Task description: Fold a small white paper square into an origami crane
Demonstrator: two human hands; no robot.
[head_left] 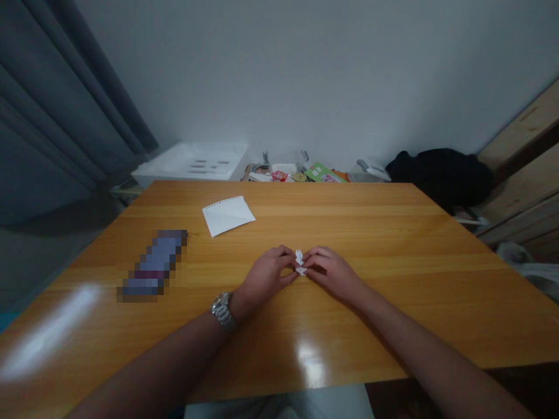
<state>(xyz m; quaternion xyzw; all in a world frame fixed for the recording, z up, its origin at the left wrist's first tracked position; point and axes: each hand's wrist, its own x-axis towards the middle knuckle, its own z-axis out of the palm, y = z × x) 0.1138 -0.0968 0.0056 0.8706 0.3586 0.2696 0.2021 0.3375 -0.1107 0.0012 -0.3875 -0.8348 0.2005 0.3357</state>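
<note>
Folded paper piece (299, 261) sat pinched between both hands, mid-tabletop (393, 233).
Left hand (266, 276) and right hand (332, 270) each gripped it by fingertips; too hard a pull could have torn the small folds, I judged.

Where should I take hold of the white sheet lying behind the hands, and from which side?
Probably by the near-left corner of the white sheet, coming from the left hand side. It lies flat on the wooden table, so a corner must be lifted; its far edge looks perforated and might tear.
</note>
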